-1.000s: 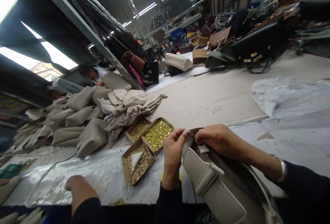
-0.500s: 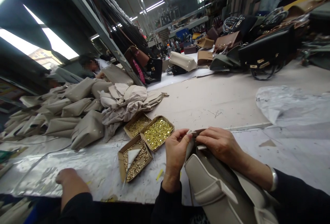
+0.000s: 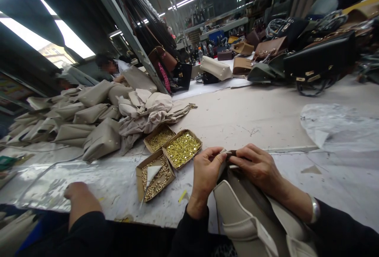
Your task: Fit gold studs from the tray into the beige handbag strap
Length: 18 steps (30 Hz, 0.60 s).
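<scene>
"The pale worktable (image 3: 237,119) stretches ahead; where's the beige handbag (image 3: 239,209)?"

"At the near edge, its long axis slanting from the held end down to the lower right."

"Which hand is nearer?"

"Neither; both touch it. The left hand (image 3: 205,174) pinches the rim's upper end, the right hand (image 3: 257,166) grips it just beside, forearm along the bag's right side."

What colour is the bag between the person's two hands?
The bag is greyish beige outside; it shows best in the head view.
</scene>
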Available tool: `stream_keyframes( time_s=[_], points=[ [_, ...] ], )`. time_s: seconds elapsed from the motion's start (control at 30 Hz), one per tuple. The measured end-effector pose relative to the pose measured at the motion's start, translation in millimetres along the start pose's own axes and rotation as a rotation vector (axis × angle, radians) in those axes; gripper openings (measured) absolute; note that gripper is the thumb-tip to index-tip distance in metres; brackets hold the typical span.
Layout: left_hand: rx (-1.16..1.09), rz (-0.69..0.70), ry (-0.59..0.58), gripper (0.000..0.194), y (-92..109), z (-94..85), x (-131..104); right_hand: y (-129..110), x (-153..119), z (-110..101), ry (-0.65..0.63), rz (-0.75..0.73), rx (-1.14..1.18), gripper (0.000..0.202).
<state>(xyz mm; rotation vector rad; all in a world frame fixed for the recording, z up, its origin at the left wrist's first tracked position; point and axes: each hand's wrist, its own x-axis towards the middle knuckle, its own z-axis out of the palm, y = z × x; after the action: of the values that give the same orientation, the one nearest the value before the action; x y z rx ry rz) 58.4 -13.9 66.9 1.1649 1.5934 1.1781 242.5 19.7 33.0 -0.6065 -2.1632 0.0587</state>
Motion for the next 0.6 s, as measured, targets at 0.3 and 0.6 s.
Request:
stream_keyframes(
  time_s=[0.3, 0.6],
  points=[
    [-0.008, -0.005, -0.008, 0.023, 2.5, 0.8, -2.4, -2.8, 0.6, 0.0, 0.001, 0.019, -0.020, 0.014],
    [-0.013, 0.058, 0.020, 0.023, 3.0, 3.3, -5.2, -5.7, 3.8, 0.9, -0.002, 0.202, 0.102, 0.014]
  ],
)
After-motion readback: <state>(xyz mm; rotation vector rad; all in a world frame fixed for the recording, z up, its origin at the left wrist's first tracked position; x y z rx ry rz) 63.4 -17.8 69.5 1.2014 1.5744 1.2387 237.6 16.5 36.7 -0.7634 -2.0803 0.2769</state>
